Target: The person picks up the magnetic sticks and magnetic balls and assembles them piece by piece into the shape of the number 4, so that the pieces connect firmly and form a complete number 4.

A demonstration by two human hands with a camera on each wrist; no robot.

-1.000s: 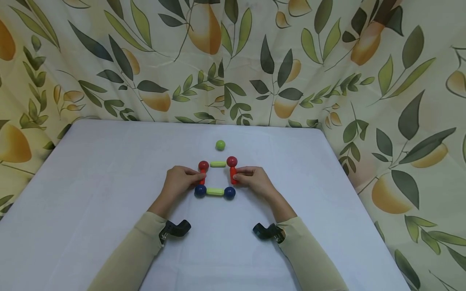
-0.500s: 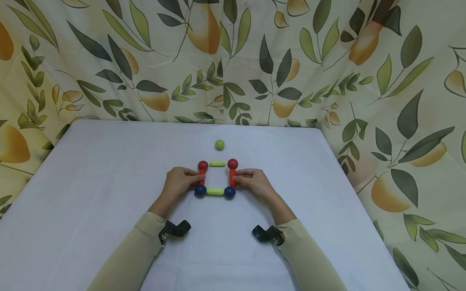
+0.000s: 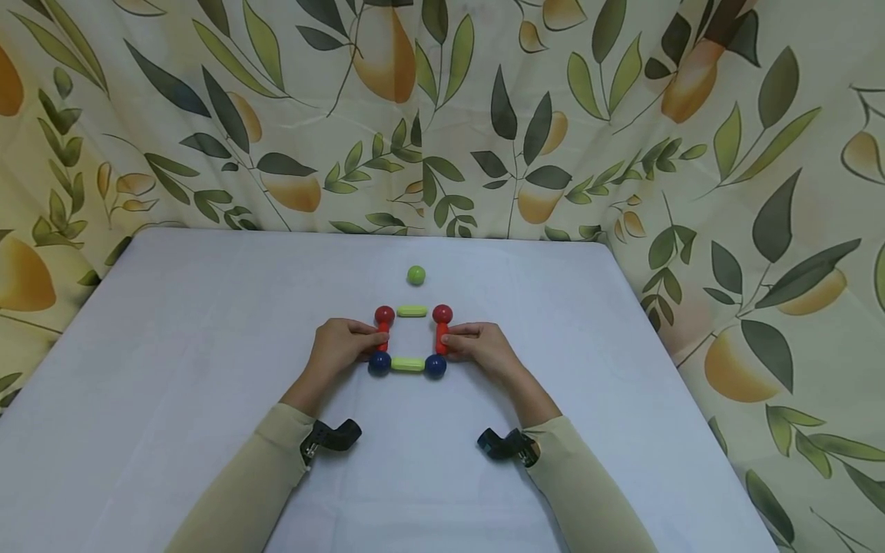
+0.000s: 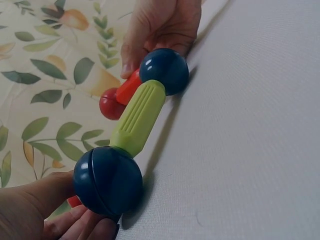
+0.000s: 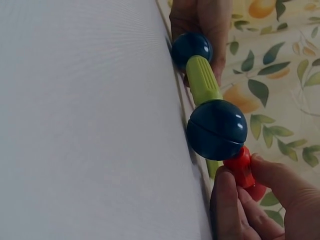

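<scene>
My left hand (image 3: pixel 339 342) pinches a red rod (image 3: pixel 383 328) with a red ball (image 3: pixel 384 315) on its far end and a dark blue ball (image 3: pixel 379 363) at its near end. Between thumb and fingers, my right hand (image 3: pixel 484 344) holds a second red rod (image 5: pixel 240 167), tipped by another red ball (image 3: pixel 442 313). Its near end meets the right blue ball (image 5: pixel 217 130). A lime ribbed rod (image 4: pixel 139 117) joins the two blue balls. Across the far side, a loose lime rod (image 3: pixel 412 311) lies between the red balls, with small gaps.
Beyond the loose rod sits a green ball (image 3: pixel 415 275). Everything is on a table with a white cloth (image 3: pixel 207 307). A fruit-patterned curtain (image 3: pixel 442 115) hangs behind the table's far edge. Black wrist cameras (image 3: pixel 339 435) are strapped at both sleeves.
My right hand has brought its red rod and ball slightly nearer, down against the right blue ball. My left hand keeps its hold almost unmoved.
</scene>
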